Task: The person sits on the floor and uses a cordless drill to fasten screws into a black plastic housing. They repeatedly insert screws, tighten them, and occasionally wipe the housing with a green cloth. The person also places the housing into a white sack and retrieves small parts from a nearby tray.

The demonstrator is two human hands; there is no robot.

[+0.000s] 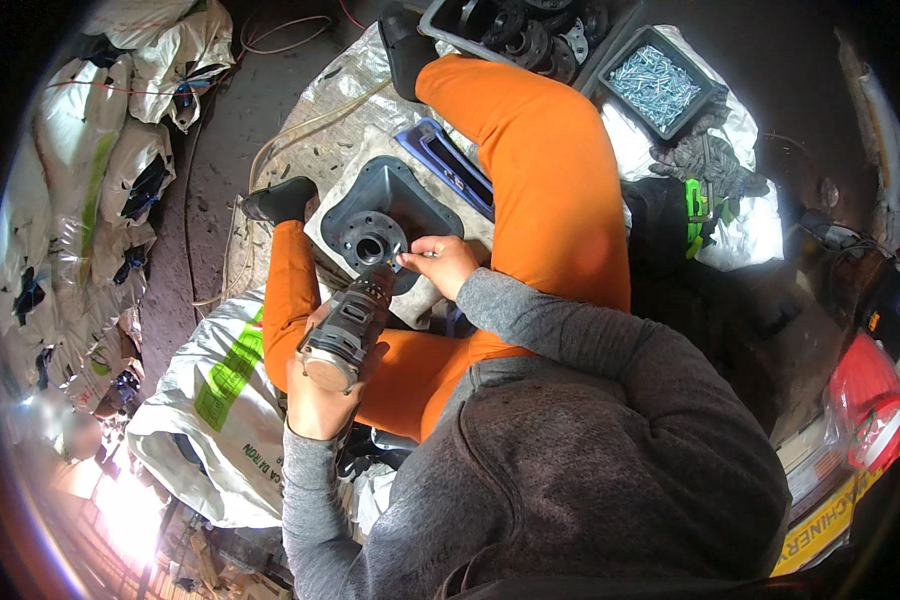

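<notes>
A cordless drill point(351, 322) is gripped in my left hand point(322, 398), its chuck end pointing away from me. That end reaches the near edge of a round black flange point(350, 235) with a central hole and smaller holes around it. Between thumb and fingers of my right hand point(446, 264) is a small silvery screw point(401, 250), held at the flange's right side. The flange sits on a dark, square-mouthed plastic housing point(429, 197), which rests between my legs. Drill and hands partly hide the near side of both parts.
Beyond my right leg stand a bin of silvery screws point(655, 88) and a crate point(460, 36) of black flanges. Grey gloves point(705, 162) lie near the screw bin. A blue frame-like object point(442, 165) is beside the housing. Filled white sacks point(70, 190) line the left.
</notes>
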